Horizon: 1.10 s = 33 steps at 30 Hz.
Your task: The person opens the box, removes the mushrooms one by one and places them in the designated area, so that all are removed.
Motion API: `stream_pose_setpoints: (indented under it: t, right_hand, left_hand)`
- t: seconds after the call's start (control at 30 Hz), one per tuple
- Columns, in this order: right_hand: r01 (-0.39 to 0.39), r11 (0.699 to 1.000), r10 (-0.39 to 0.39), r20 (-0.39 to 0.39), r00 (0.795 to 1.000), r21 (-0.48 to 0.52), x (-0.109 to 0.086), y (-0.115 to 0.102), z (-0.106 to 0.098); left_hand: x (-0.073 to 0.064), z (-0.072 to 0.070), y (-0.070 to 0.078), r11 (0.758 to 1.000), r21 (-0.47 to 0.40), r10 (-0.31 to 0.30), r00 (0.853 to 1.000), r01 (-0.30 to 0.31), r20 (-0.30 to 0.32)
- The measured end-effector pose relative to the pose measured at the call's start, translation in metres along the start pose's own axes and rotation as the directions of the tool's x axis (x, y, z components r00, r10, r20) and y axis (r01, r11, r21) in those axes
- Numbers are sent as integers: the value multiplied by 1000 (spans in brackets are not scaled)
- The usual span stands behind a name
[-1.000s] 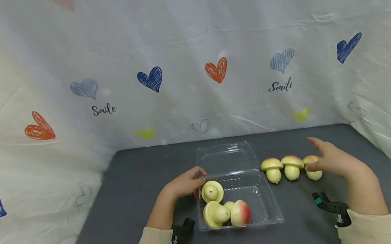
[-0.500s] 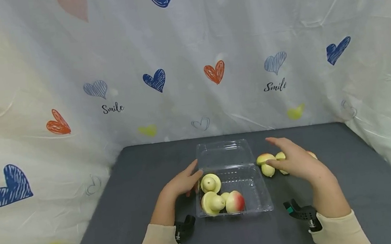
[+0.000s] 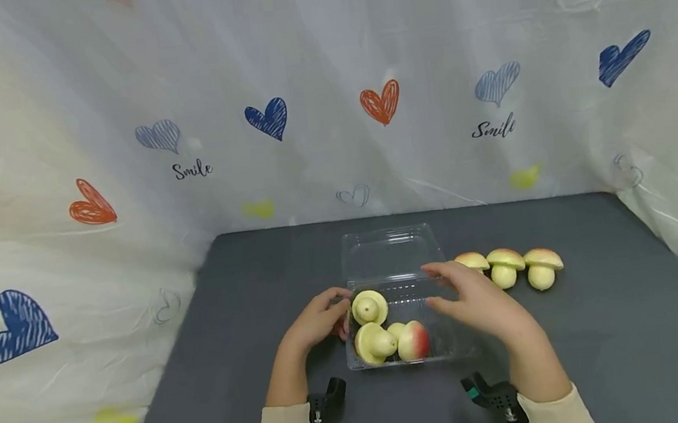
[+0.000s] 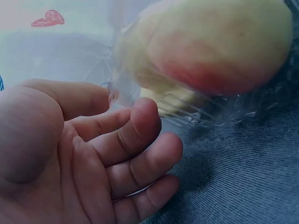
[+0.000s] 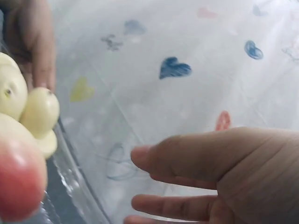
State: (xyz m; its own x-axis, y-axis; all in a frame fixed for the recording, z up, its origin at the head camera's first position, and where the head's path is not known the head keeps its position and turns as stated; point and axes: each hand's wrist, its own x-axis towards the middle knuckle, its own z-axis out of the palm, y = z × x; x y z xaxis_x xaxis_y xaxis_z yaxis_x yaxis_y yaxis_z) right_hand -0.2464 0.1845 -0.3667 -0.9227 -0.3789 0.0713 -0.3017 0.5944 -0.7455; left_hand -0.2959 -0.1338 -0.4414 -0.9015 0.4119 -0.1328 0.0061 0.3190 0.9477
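A clear plastic clamshell box [image 3: 440,340] lies with its lid [image 3: 388,251] folded back. In its left part are three pale yellow mushrooms: one stem-up [image 3: 368,308], one on its side [image 3: 373,345], and one with a red-tinged cap [image 3: 413,341]. My left hand [image 3: 317,323] is at the box's left side; its thumb and index finger are right at the rim, while the other fingers [image 4: 159,154] curve loosely outside it. Above the box's right side, my right hand [image 3: 483,301] has thumb and fingers spread with nothing between them.
A row of three mushrooms with orange-brown caps, such as the rightmost mushroom [image 3: 541,268], stands right of the box, the left one partly behind my right hand. A dark grey table [image 3: 632,323] carries everything. Behind it hangs a pale curtain [image 3: 307,53] with printed hearts.
My right hand has swept left, from the rightmost mushroom past the row to above the box. My left hand stays by the box's left rim. The head view has shifted slightly.
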Motion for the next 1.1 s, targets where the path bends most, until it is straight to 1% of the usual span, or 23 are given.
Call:
stream_pose_setpoints:
  t: [0.07, 0.13, 0.2, 0.27, 0.33, 0.43, 0.53, 0.63, 0.77, 0.9, 1.1]
  right_hand:
    - [6, 1000, -7, 48, 999, 3, 4, -3, -1]
    - [-3, 1000, 3, 98, 995, -4, 7, -7, 0]
    - [-28, 999, 33, 145, 989, -35, 8, -12, 5]
    - [-64, 995, 78, 175, 981, -81, 9, -17, 12]
    - [-113, 987, 133, 184, 974, -116, 9, -21, 21]
    - [-170, 969, 198, 159, 967, -177, 9, -24, 33]
    - [-193, 954, 229, 141, 963, -229, 10, -22, 42]
    - [-188, 952, 228, 150, 962, -243, 11, -19, 48]
    - [-195, 959, 233, 181, 956, -207, 14, -14, 50]
    - [-202, 961, 238, 197, 951, -187, 17, -10, 50]
    - [-138, 966, 187, 222, 957, -218, 20, -10, 50]
  left_hand:
    - [5, 0, 7, 1000, -10, 20, 1000, -20, 4]
    - [7, -1, 14, 1000, -16, 24, 1000, -24, 6]
    - [7, -1, 21, 1000, -11, 16, 1000, -15, 8]
    - [5, -1, 26, 1000, 1, -4, 1000, 4, 2]
    - [3, -2, 29, 1000, 9, -17, 1000, 17, -4]
    - [3, -3, 30, 1000, 16, -20, 1000, 20, -5]
    - [5, -2, 28, 1000, 15, -18, 1000, 18, 4]
    - [8, -1, 26, 1000, 11, -17, 1000, 17, 6]
    - [10, -1, 22, 1000, 16, -26, 1000, 26, 11]
    - [11, -2, 18, 999, 19, -51, 998, 51, 25]
    - [11, -7, 11, 996, 29, -82, 996, 81, 34]
